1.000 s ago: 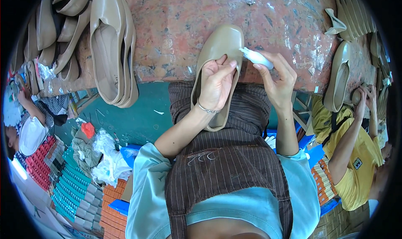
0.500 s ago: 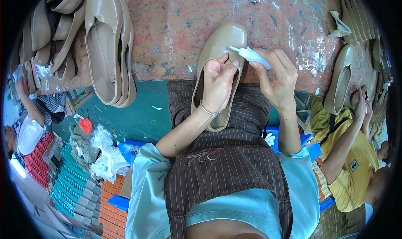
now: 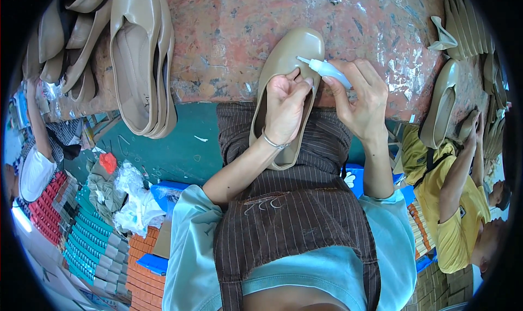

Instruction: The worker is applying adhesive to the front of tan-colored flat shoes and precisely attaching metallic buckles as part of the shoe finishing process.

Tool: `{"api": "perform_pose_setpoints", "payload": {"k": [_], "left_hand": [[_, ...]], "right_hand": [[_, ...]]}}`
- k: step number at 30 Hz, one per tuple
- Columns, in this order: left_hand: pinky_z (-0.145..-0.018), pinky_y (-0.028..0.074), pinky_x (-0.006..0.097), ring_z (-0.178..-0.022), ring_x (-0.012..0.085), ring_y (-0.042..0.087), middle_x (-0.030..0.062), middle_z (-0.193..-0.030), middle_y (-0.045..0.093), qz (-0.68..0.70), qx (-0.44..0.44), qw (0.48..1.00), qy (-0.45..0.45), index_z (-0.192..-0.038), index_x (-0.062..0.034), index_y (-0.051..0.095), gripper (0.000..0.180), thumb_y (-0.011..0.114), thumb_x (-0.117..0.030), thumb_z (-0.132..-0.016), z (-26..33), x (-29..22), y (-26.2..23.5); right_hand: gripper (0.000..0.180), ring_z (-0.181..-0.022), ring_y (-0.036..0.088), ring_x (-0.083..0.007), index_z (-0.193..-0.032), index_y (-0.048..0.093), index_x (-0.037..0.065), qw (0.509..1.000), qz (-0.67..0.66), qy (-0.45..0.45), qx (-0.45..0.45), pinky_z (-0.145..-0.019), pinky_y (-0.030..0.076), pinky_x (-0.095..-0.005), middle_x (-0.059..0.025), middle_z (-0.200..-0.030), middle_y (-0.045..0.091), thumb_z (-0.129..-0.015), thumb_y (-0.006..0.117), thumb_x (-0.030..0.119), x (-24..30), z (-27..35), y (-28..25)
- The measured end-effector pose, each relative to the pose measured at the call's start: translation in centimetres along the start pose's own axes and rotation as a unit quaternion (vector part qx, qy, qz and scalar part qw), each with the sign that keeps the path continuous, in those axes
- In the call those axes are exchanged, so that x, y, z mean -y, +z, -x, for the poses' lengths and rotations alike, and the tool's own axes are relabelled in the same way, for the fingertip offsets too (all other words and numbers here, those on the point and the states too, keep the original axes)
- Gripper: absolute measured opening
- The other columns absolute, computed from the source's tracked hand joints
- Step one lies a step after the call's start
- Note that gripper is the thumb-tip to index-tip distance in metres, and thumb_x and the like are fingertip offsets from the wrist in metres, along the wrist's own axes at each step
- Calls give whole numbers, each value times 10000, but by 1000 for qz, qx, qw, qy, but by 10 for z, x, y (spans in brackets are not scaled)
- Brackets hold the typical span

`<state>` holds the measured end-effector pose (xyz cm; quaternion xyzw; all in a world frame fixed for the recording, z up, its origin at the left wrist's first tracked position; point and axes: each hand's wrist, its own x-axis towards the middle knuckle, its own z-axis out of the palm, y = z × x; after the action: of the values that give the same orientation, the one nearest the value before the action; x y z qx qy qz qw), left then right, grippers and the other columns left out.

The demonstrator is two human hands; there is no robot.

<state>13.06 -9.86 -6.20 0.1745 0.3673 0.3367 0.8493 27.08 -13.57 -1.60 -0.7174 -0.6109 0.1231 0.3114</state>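
Head view: left hand grips beige shoe; right hand pinches white glue bottle.

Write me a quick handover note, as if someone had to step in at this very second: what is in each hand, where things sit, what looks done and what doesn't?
Left hand: fingers grip the beige flat shoe at its opening, toe pointing away over the reddish worktable.
Right hand: holds a small white squeeze bottle, nozzle aimed at the shoe's rim near the left fingertips.
Done: a pile of similar beige shoes lies on the table to the left; whether they are finished cannot be told.
Left: whether anything has been applied to this shoe yet is too small to tell.
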Motion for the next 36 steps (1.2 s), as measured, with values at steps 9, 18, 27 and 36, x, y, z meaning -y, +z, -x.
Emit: {"api": "perform_pose_setpoints", "payload": {"k": [9, 18, 27, 36], "left_hand": [[-889, 460, 300, -941, 156, 606, 131, -1019, 617, -15, 7, 1000, 12, -1068, 50, 505, 191, 534, 59, -879, -1, 1, -3], [-796, 446, 213, -859, 72, 577, 71, -934, 632, -2, -24, 1000, 15, -1030, 80, 544, 153, 536, 33, -885, 1, -1, 5], [-903, 413, 238, -799, 59, 581, 56, -870, 643, -1, -29, 1000, -9, -991, 86, 546, 124, 539, 25, -883, 0, -6, 9], [-914, 417, 246, -827, 86, 603, 60, -820, 655, -28, -16, 999, 10, -986, 104, 537, 141, 561, 24, -871, -1, 3, -6]], "right_hand": [[153, -651, 562, -267, -875, 648, 27, 1000, 11, 16, 18, -565, 462, -358, -94, -747, 592, -749, 706, 94, 1, 5, -10], [137, -644, 573, -264, -879, 665, 30, 998, -43, 55, -2, -568, 457, -352, -100, -751, 613, -761, 701, 87, -1, 1, -15], [143, -652, 578, -271, -860, 652, 45, 999, 4, 16, 28, -565, 461, -361, -92, -735, 601, -750, 707, 116, 3, -4, -4], [143, -676, 593, -277, -871, 655, 43, 998, 17, 32, 45, -577, 474, -355, -103, -769, 623, -758, 701, 117, 3, 0, -14]]}}
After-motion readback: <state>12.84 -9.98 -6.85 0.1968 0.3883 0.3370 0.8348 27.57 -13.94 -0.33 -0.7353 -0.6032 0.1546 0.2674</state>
